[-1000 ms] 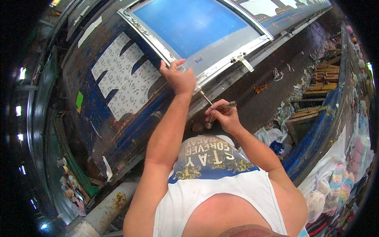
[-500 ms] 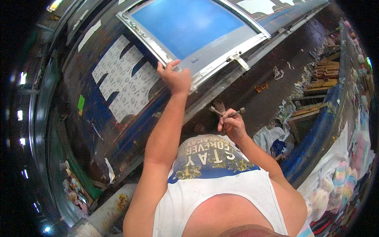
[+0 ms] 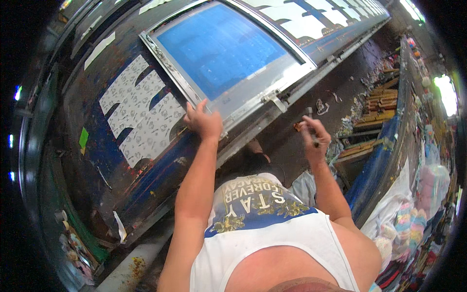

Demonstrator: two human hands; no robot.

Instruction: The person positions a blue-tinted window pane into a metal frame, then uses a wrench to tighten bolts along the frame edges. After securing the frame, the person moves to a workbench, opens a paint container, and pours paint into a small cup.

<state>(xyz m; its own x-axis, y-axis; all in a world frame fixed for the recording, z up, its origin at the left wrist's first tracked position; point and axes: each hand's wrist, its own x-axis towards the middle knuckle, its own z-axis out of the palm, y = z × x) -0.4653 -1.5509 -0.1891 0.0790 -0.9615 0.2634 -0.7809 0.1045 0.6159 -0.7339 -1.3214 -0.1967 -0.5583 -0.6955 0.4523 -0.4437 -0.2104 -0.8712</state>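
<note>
A silk-screen frame (image 3: 168, 68) with silver metal sides and a blue mesh (image 3: 216, 53) lies over the long printing table (image 3: 104, 160). My left hand (image 3: 204, 123) grips the frame's near left corner, fingers curled over the edge. Right of the table, my right hand (image 3: 315, 145) is raised and closed round a metal socket wrench (image 3: 308, 112); motion blurs part of it. A metal bracket (image 3: 276, 101) sticks out from the frame's near side by the table rail (image 3: 253, 131). White printed fabric pieces (image 3: 134, 114) lie left of the frame.
More white fabric pieces (image 3: 311, 22) run along the table beyond the frame. To the right, stacked wooden pieces (image 3: 382, 104) fill a shelf under a second, blue-sided table (image 3: 372, 173). Scraps litter the floor (image 3: 335, 87) between. A green scrap (image 3: 83, 137) lies at the table's left.
My right hand has swung up and away to the right with the wrench, from in front of my body. My left hand stays at the frame's corner. The view has shifted slightly.
</note>
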